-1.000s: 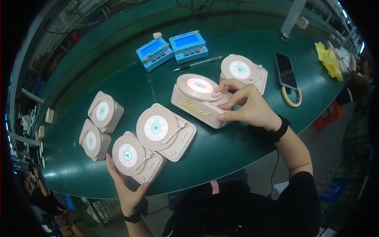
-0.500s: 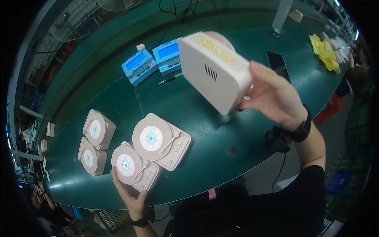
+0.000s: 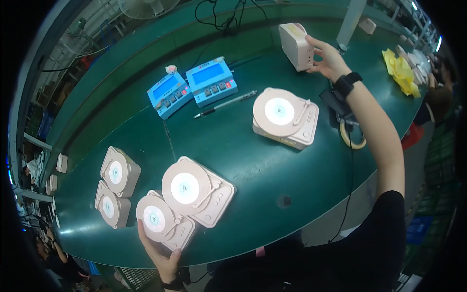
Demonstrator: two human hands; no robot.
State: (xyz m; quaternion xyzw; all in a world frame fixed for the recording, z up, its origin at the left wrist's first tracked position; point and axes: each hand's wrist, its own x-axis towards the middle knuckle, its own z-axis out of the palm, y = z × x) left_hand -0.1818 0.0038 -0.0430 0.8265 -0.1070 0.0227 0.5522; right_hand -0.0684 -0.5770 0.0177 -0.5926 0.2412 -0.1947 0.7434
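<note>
Bracketing the near turntable-shaped player [image 3: 154, 217], the left hand [image 3: 164, 259] keeps its fingers spread; far beyond them, the right hand [image 3: 330, 60] has carried a second player [image 3: 296, 49] outward, pinched between thumb and fingers, separating it from the other players [image 3: 187, 188].

A person's right hand [image 3: 327, 61] is gripping a pale box [image 3: 295, 49] at the far side of a green table [image 3: 233, 155], while the left hand [image 3: 164, 259] is touching the nearest turntable [image 3: 154, 217] at its edge. A second turntable [image 3: 187, 188] is sitting beside it, a third turntable [image 3: 279, 113] is glowing to the right, and two more turntables [image 3: 120, 172] are standing at left. Two blue devices [image 3: 211, 82] are showing lit screens near a pen [image 3: 225, 104].
</note>
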